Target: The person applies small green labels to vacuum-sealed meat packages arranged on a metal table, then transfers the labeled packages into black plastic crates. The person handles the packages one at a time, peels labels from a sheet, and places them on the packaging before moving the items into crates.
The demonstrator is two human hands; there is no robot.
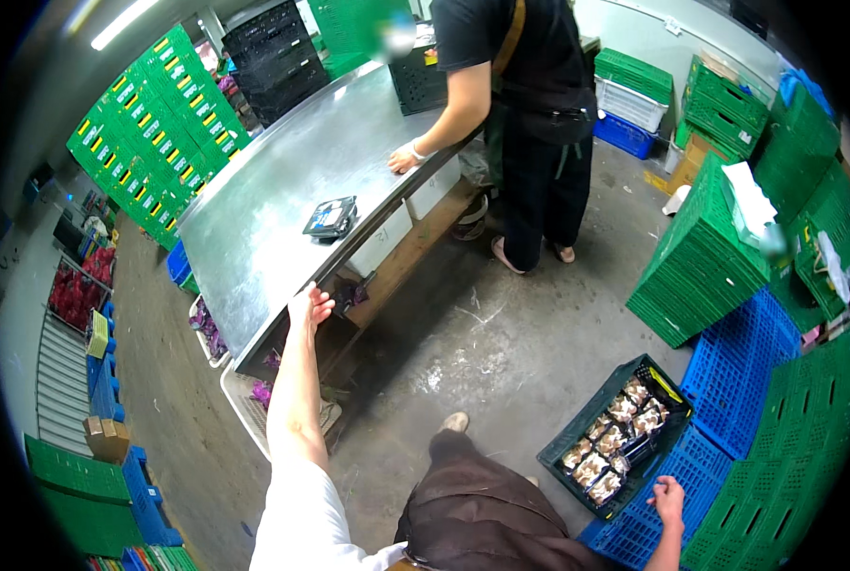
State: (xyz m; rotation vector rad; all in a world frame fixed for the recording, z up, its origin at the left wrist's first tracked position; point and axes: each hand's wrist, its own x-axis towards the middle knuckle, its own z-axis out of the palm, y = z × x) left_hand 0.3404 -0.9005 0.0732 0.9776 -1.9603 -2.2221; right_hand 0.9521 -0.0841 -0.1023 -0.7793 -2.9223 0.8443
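My left hand (310,305) is at the near edge of the metal-topped table (244,228), its fingers loosely apart and holding nothing. Farther along that tabletop lies a black plastic pack (331,218), out of the hand's reach. Low on the right, my right hand (669,499) hangs beside a dark green crate (560,461), fingers slightly curled with nothing visible in them. Inside the crate sit several black trays of brown-and-white mushrooms (611,440). The crate rests partly over blue plastic pallets (724,366).
A person (539,105) in dark clothes stands at the table's far side, one hand on its top. Green crate stacks (158,133) rise behind the table, and more (701,257) stand at right. A pale basket (244,409) with purple produce sits under the table's near corner.
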